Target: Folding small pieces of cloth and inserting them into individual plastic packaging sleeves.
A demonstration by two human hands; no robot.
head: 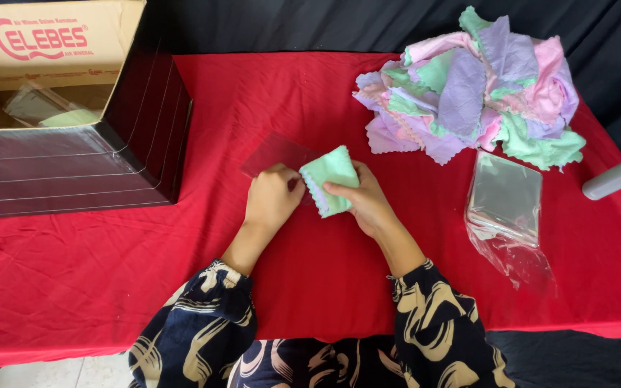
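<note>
Both hands' fingers pinch things: right hand (368, 205) green cloth (332, 179), left hand (271, 197) clear sleeve (278, 152).

At frame centre, a soft matt green cloth (330, 179) with pinked edges meets a clear glossy plastic sleeve (276, 153). The red tablecloth (109, 251) looks matt, woven, creased. Upper left, a cardboard box (52, 72) shows shiny taped sides. Right, a stack of glossy plastic bags (506, 201).

Home packing table — red cloth (325, 287), cardboard box (59, 79), cloth pile (468, 86), clear bags (504, 194)
</note>
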